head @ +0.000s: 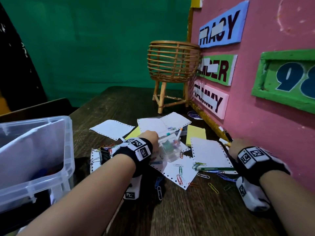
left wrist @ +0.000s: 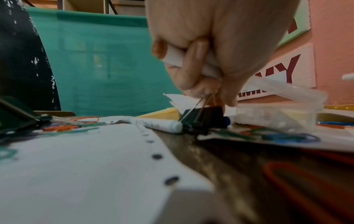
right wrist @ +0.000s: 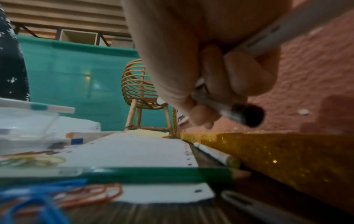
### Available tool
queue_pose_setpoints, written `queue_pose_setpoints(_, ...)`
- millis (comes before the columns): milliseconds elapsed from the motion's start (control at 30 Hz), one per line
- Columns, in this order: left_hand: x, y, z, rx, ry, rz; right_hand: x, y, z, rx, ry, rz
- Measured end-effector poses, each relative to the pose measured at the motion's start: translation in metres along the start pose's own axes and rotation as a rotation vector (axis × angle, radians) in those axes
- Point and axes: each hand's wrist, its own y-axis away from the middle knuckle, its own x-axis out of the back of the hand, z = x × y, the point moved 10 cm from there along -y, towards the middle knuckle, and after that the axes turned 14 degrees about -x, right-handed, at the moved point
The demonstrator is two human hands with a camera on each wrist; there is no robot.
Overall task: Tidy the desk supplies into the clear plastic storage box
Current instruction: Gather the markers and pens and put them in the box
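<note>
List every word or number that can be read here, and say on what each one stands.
"TRACY": blue sign on the pink wall, partly taped over.
"...DER": green sign, first letters taped over.
"TAMMY": pink sign, partly taped over.
"98": green framed panel, cut off at the picture's edge.
"Clay...": blue round sticker, the rest hidden.
Print on the white marker: too blurred.

Pink board (head: 255, 103) carries name plaques: blue "TRACY" (head: 221, 26), pink "TAMMY" (head: 210, 99), a green plaque, partly masked, ending "ER" (head: 218, 69); green frame reads "98" (head: 289, 79).
</note>
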Motion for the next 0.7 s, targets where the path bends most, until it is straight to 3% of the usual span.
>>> queue_pose_setpoints(233,0.001,-0.005,0.006,-0.01,0.061,0.028,-0.037,-0.013,-0.001,0.008,0.013,-0.133)
queue_pose_setpoints(333,-0.002,-0.004,0.009,-0.01,0.003,-0.005,-0.039,-0.016,-0.006,0.094,0.005,-0.113)
queue_pose_setpoints(400,-0.003,0.002,0.006,0.019,-0.006,-0.029,-0.047,-0.027,-0.001,0.07,-0.042,-0.132)
queue_pose_setpoints(567,0.029,0.023,-0.002,0.149,0.217,0.265,-0.023,0.017,-0.004,0.128,-0.156,-0.119)
queue_pose_setpoints(700,0.053,0.05,0.021,0.069,0.264,0.442,0.007,0.049,-0.018,0.3,-0.356,0.011)
